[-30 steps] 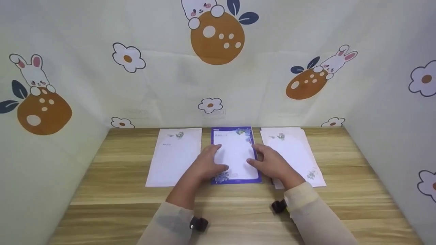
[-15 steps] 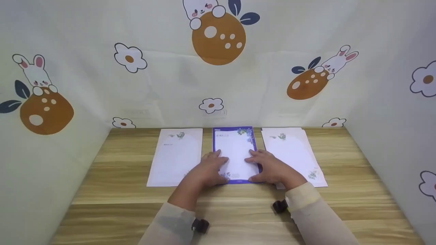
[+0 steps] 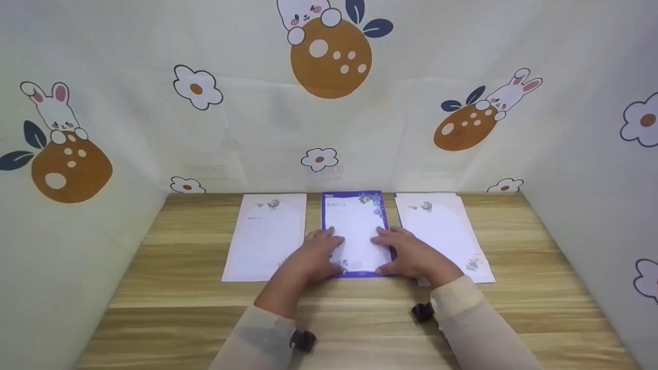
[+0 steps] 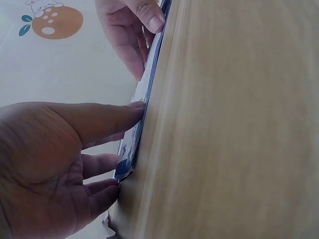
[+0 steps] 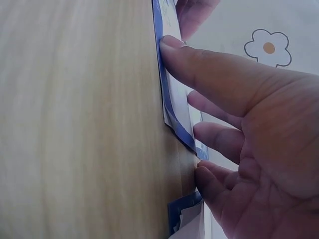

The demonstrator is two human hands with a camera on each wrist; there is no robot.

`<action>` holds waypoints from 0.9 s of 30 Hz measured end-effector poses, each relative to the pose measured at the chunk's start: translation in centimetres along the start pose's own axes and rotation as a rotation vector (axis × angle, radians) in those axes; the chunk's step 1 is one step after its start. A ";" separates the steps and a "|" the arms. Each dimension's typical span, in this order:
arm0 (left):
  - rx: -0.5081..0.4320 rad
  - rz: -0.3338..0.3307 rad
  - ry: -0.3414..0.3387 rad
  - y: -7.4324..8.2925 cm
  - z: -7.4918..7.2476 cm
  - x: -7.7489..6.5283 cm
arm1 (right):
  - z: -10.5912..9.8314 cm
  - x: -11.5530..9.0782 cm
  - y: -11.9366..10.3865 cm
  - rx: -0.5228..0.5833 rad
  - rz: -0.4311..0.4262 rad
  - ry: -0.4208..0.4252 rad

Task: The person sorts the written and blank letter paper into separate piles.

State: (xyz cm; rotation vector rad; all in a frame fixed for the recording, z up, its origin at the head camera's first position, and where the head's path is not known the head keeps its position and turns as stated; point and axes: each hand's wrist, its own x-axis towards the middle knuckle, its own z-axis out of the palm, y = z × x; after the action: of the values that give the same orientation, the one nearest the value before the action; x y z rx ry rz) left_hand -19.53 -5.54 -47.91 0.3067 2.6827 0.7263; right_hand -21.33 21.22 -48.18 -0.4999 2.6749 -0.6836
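A sheet of stationery paper [image 3: 355, 221] with a purple-blue border and flowers lies flat in the middle of the table in the head view. My left hand [image 3: 312, 257] rests along its left side, fingertips and thumb on the border. Mirroring it, my right hand [image 3: 411, 255] touches the right side, with the thumb near the front corner. In the right wrist view the near corner of the bordered paper [image 5: 174, 117] shows separate layers, slightly parted. The left wrist view has the thumb on the front edge of the paper [image 4: 130, 142] and fingers at its side.
To the left lies a pale sheet [image 3: 264, 239] with a small flower print. On the right, a stack of similar pale sheets [image 3: 442, 226] has uneven edges, partly under my right hand. The wooden table [image 3: 360, 324] meets a patterned cloth wall [image 3: 247, 128] behind the papers.
Both hands have come down and toward me along the bordered paper's sides, thumbs reaching its front corners. Over the last half second they have hardly moved.
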 end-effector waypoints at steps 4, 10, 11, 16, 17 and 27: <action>0.013 0.012 0.023 0.2 0.0 -0.1 | 0.1 0.1 0.0 -0.003 -0.010 0.022; 0.019 0.002 0.060 0.4 0.1 0.0 | 0.2 0.2 -0.1 0.003 -0.013 0.088; 0.017 -0.004 0.068 0.4 0.2 0.0 | 0.2 0.3 -0.1 -0.004 -0.017 0.106; 0.010 -0.017 0.120 0.6 0.3 0.0 | 0.3 0.4 -0.5 -0.036 -0.005 0.172; 0.007 -0.017 0.128 0.7 0.3 -0.1 | 0.3 0.4 -0.5 -0.036 -0.002 0.176; -0.069 -0.115 0.180 1.3 0.4 0.2 | 0.3 0.8 -0.7 0.093 0.071 0.243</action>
State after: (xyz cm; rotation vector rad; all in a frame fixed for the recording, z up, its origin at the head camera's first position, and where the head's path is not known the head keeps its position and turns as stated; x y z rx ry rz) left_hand -19.40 -4.18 -47.61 0.0714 2.8076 0.8452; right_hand -21.75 20.24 -48.23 -0.3127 2.8517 -0.8940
